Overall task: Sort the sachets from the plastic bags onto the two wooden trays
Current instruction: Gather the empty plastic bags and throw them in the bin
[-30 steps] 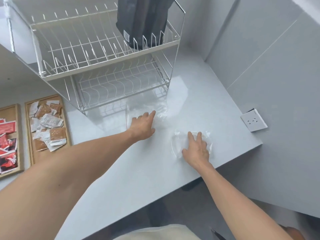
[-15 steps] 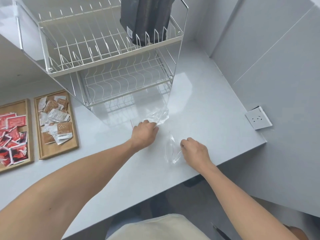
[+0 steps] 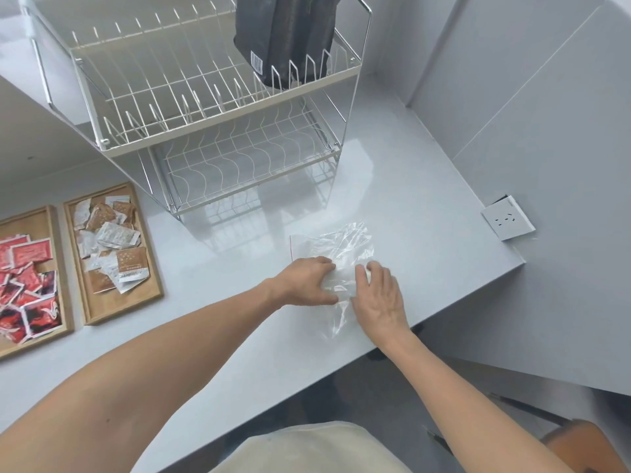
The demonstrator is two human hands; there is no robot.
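Note:
Two clear plastic bags (image 3: 345,247) lie crumpled and overlapping on the grey counter, with no sachets visible in them. My left hand (image 3: 307,279) and my right hand (image 3: 379,295) meet on the bags, fingers pinching the plastic between them. At the far left one wooden tray (image 3: 54,268) holds several red sachets (image 3: 27,285). Beside it a second wooden tray (image 3: 150,268) holds several brown and white sachets (image 3: 111,244).
A white two-tier wire dish rack (image 3: 211,107) stands behind the bags, with a dark packet (image 3: 286,35) upright in its top tier. A wall socket (image 3: 507,221) sits at the right. The counter's front edge (image 3: 444,310) runs just right of my right hand.
My right hand has carried its bag leftwards onto the other bag, and both hands have come together. The view has shifted so the trays show more fully.

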